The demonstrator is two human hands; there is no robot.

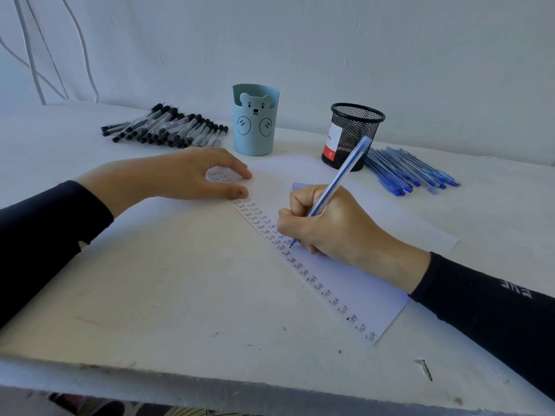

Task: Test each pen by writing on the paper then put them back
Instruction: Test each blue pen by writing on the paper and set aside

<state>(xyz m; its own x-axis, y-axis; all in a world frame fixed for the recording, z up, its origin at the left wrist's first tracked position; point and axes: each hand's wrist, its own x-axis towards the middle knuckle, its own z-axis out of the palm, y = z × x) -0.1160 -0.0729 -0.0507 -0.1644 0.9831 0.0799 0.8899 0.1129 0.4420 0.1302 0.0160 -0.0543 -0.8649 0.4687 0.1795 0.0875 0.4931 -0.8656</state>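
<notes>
A white sheet of paper (345,283) lies slanted on the table, with columns of the handwritten word "Test" down its left edge. My right hand (333,226) grips a blue pen (342,175), its tip touching the paper beside the second column. My left hand (192,175) rests on the paper's upper left corner, thumb and fingertips pressing it down. A pile of blue pens (411,171) lies at the right, a pile of black-capped pens (168,129) at the far left.
A light blue bear-faced cup (255,124) stands behind my left hand. A black mesh cup (353,136) with a red and white label stands beside the blue pens. A small blue cap (298,186) lies on the paper behind my right hand. The table's front edge (210,382) is chipped.
</notes>
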